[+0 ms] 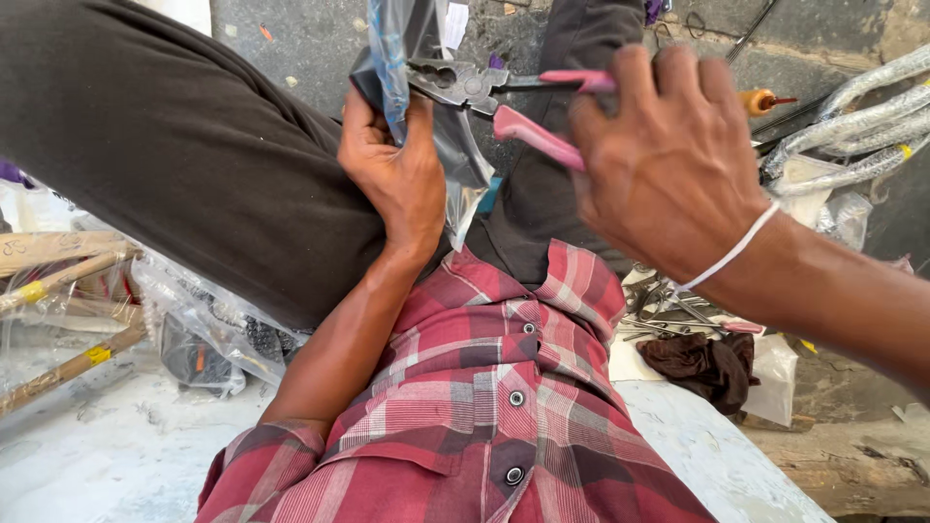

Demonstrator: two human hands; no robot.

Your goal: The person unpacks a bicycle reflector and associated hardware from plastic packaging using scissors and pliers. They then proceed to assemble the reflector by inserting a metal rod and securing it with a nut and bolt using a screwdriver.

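Pink-handled pliers (504,97) with grey steel jaws, a clear plastic bag (426,77), red-and-white plaid shirt (484,387), dark grey trousers (174,145).

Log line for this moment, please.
left hand: grips clear plastic bag on lap | right hand: holds pink-handled pliers | jaws at bag

Blocked: bagged metal hoses (852,126) and loose tools (668,310) crowd the right | plastic bags (208,329), taped sticks (58,281) crowd the left | Free: pale slab (107,455) lower left
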